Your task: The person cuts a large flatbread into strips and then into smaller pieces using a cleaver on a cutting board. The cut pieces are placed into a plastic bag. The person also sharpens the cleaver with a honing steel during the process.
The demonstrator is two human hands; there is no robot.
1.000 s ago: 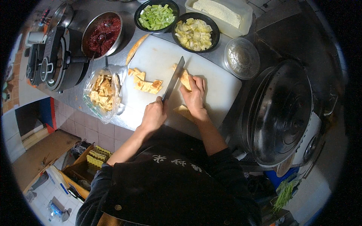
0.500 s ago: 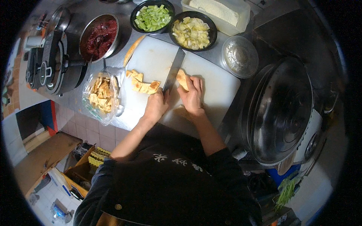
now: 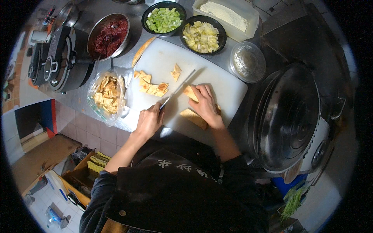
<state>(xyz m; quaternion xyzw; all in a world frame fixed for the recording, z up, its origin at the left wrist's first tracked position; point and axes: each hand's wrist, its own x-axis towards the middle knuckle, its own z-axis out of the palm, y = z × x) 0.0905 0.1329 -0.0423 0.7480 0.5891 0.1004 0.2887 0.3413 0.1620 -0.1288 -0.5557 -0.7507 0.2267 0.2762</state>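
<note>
Centre of frame: the left hand [image 3: 149, 121] is clenched around the handle of a knife [image 3: 178, 89], blade angled up toward the upper right and lying over the white cutting board [image 3: 163, 62]. The blade sits just left of the piece being worked, likely lined up for a slice.

The right hand [image 3: 205, 105] presses down on a tan tofu slab [image 3: 190, 93] at mid-board, fingers curled over it and grasping it flat, apparently so it stays put beside the edge. A 2nd tan slab [image 3: 193, 117] lies just below that hand, near the board's lower edge, within easy reach.

Cut pieces [image 3: 152, 86] sit in a loose heap left of the blade, with 2 more pieces [image 3: 176, 71] a little above them, apart from the uncut stock. A long tan strip [image 3: 142, 51] rests along the board's upper left edge.

Left of the board: a clear plastic bag [image 3: 105, 93] holding similar tan pieces, mouth open toward the board.

Upper frame, in a row: a metal bowl of red paste [image 3: 110, 33], a black bowl of green chopped vegetable [image 3: 163, 17], a black bowl of pale yellow pieces [image 3: 201, 35], a white tray [image 3: 227, 15].

Right of frame: a small lidded container [image 3: 247, 62] and a large steel pot lid [image 3: 285, 116]. Far upper left: a dark cooker [image 3: 58, 58].
</note>
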